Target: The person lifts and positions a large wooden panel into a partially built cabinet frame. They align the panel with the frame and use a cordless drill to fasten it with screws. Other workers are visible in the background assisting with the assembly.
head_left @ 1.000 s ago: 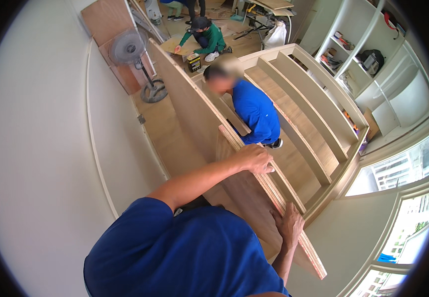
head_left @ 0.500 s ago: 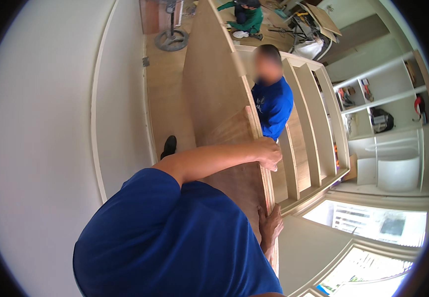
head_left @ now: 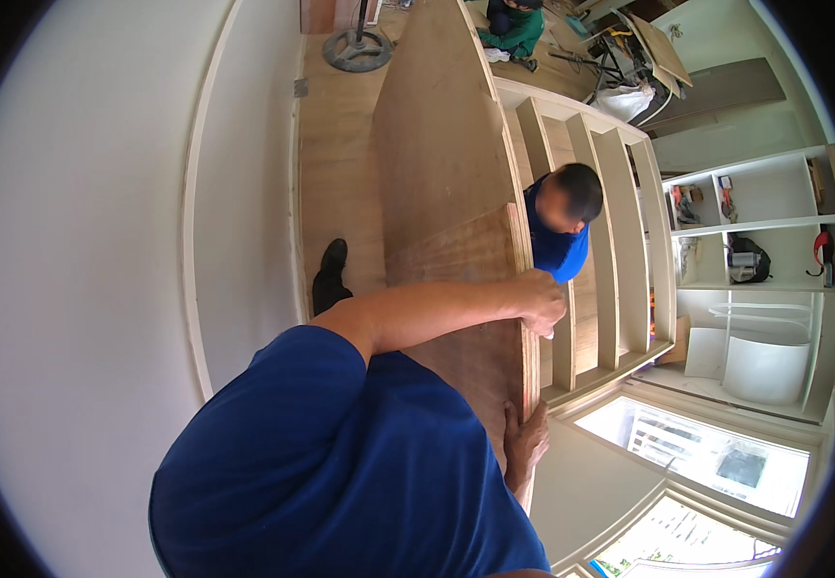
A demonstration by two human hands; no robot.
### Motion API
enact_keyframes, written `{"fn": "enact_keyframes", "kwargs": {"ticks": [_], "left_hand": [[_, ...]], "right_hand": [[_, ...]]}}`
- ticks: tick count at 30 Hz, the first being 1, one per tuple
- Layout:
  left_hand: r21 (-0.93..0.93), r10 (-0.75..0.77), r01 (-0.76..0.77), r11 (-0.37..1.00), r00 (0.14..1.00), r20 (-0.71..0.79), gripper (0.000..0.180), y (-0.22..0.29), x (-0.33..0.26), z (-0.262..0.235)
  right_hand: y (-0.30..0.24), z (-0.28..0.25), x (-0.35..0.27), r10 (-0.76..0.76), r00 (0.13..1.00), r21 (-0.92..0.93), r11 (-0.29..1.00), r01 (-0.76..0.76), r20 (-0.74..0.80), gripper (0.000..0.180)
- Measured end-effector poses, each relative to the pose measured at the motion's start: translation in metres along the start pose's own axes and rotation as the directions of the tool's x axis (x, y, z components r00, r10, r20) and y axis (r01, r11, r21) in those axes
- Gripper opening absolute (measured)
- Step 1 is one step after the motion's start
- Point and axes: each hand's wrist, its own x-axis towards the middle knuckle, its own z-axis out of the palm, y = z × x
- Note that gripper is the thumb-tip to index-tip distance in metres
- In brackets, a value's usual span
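Note:
A large upright plywood panel [head_left: 441, 144] stands in front of me, with a second wooden piece [head_left: 475, 241] against its near face. My left arm reaches across it. At the panel's top edge, my left hand [head_left: 538, 301] is closed, its fingers curled over to the far side; a small pale spot shows beneath them. Lower along the same edge, my right hand [head_left: 526, 441] grips the board, thumb on the near face and fingers over the far one. Just beyond the edge a co-worker in blue [head_left: 560, 226] bends down, hands hidden behind the panel.
Behind the co-worker lies a pale wooden shelf frame [head_left: 615, 241]. A white wall [head_left: 80, 289] runs along my left. Farther off are a round metal stand base [head_left: 357, 51], a crouching person in green [head_left: 516, 34] and built-in white shelves [head_left: 764, 197]. Windows [head_left: 697, 448] are at the right.
The co-worker in blue has bent lower and moved to the right beside the panel edge. My view has shifted slightly; both my hands keep their places on the panel.

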Motion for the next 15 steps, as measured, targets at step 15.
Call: {"fn": "enact_keyframes", "kwargs": {"ticks": [15], "left_hand": [[0.071,0.007,-0.006,0.997,1.0,-0.014,0.049,0.004,0.0013,0.0034]], "right_hand": [[0.0014,-0.001,-0.0031,-0.041,0.995,0.053,0.998,0.046,-0.089,0.062]]}}
